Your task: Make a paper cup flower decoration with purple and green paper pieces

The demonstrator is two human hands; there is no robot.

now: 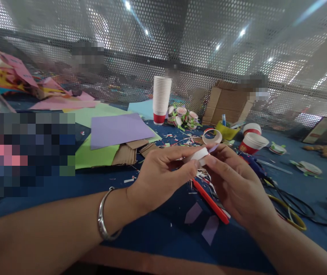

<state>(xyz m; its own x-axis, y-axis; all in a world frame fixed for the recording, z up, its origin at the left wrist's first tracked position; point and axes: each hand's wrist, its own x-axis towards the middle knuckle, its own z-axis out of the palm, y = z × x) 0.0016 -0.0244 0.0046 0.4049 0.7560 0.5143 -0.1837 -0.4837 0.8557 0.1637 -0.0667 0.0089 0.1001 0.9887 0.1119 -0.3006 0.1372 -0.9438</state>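
Note:
My left hand (163, 173) and my right hand (235, 183) meet over the blue table (157, 233). Both pinch a small white cup piece (199, 154) between thumb and fingers. A strip of purple paper (213, 148) sticks out at the piece's right end, against my right fingertips. A silver bangle (104, 214) circles my left wrist. Under my hands lie a red pen-like tool (211, 202) and two purple paper scraps (202, 223).
A tall stack of white cups (161, 97) with a red base stands behind. Purple (117, 130) and green sheets (94, 154), cardboard (129, 152), decorated cup pieces (185, 117), two red-and-white cups (252, 141), a cut ring (212, 136), scissors (286, 208) and paper scraps lie around. A perforated screen (180, 42) stands behind.

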